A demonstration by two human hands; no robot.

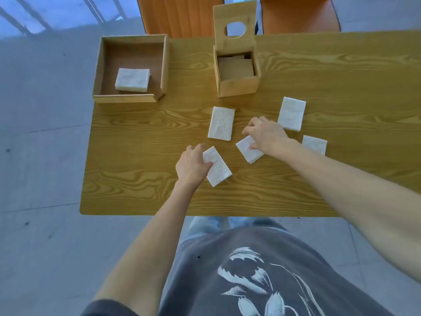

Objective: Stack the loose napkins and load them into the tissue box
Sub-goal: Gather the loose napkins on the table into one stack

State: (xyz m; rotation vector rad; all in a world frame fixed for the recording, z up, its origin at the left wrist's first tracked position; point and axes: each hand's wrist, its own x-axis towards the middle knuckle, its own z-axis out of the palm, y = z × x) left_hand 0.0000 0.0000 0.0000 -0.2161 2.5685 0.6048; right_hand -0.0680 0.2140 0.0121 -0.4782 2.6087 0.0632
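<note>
Several folded white napkins lie loose on the wooden table (pixel 136 197). My left hand (pixel 192 166) grips the left edge of one napkin (pixel 218 168) near the table's middle. My right hand (pixel 265 133) pinches the top of a second napkin (pixel 248 151) lying tilted. Three more lie untouched: one (pixel 221 123) above my left hand, one (pixel 292 113) to the upper right, one (pixel 314 144) partly hidden behind my right forearm. The wooden tissue box (pixel 239 86) stands behind them with its lid (pixel 234 17) raised, oval slot showing, brown board inside.
A low wooden tray (pixel 131 98) at the back left holds a thick stack of white napkins (pixel 132 80). Two orange chairs (pixel 180 14) stand behind the table. Grey floor lies to the left of the table edge.
</note>
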